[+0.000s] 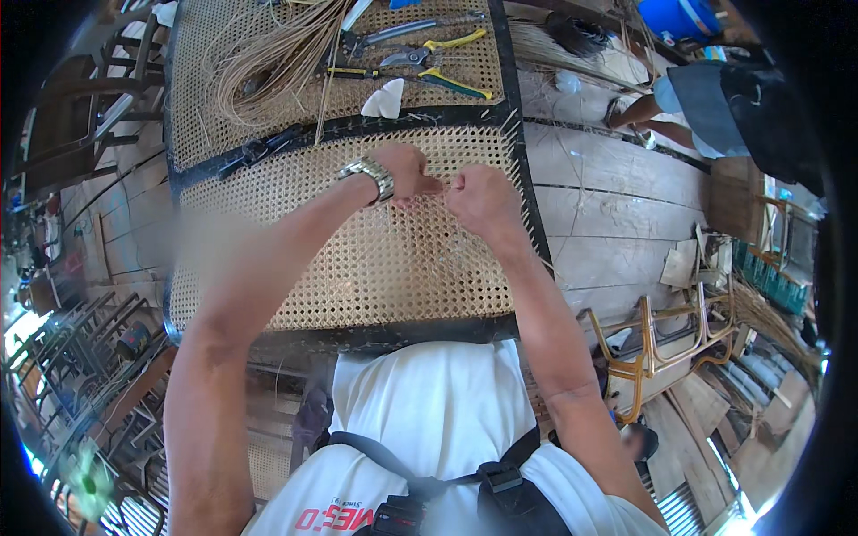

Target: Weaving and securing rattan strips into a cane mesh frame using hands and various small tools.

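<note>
A woven cane panel (pixel 357 295) in a black frame lies in front of me, its holes in an open lattice. Over its upper right part, my left hand (pixel 407 174), with a metal watch (pixel 368 175) on the wrist, is closed, fingers pointing right. Close beside it my right hand (pixel 484 201) is closed in a pinch. Whatever lies between the fingertips is too thin to make out. Loose strand ends stick up along the frame's right side. Beyond the hands are a white folded piece (pixel 384 101), yellow-handled pruning shears (pixel 416 57) and a dark tool (pixel 259 150).
A bundle of loose cane strands (pixel 268 67) lies on the far part of the panel. To the right, a person (pixel 706 107) is near a blue bucket (pixel 681 20). Bare chair frames (pixel 657 344) stand lower right; dark furniture frames (pixel 80 366) crowd the left.
</note>
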A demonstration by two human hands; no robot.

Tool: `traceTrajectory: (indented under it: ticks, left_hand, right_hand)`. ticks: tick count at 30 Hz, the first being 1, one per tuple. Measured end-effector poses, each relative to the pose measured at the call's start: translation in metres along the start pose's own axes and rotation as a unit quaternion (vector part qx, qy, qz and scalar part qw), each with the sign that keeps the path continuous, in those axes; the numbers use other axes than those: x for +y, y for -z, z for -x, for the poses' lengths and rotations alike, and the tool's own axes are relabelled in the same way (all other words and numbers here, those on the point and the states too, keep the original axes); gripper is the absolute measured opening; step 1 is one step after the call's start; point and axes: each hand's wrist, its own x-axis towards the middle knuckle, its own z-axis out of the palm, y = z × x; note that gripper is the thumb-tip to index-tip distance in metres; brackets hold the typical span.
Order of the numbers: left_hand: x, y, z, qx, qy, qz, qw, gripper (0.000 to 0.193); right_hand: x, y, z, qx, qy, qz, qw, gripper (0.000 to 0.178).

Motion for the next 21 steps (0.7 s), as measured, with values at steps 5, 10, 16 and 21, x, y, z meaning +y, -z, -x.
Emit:
traceTrajectory:
  ticks: [5,10,16,21]
  left_hand:
    - [-0.106,0.047,0.029,0.297,0.028,-0.205,0.932,0.046]
    - [-0.053,0.117,0.079,0.204,0.039,-0.07,0.976,0.049]
    - [-0.035,0.08,0.049,0.195,-0.04,0.103,0.974,0.039]
    - [-0.018,0.017,0.023,0.067,-0.073,0.013,0.995,0.029]
  right_hand:
    - [-0.002,0.006,0.0,-0.013,0.007,0.005,1.0,0.025]
    - [-0.008,0.002,-0.025,-0.004,0.126,-0.301,0.945,0.033]
    - [-0.008,0.017,-0.024,0.081,0.129,-0.375,0.915,0.027]
    - [0.046,0.005,-0.013,0.048,0.049,-0.222,0.973,0.023]
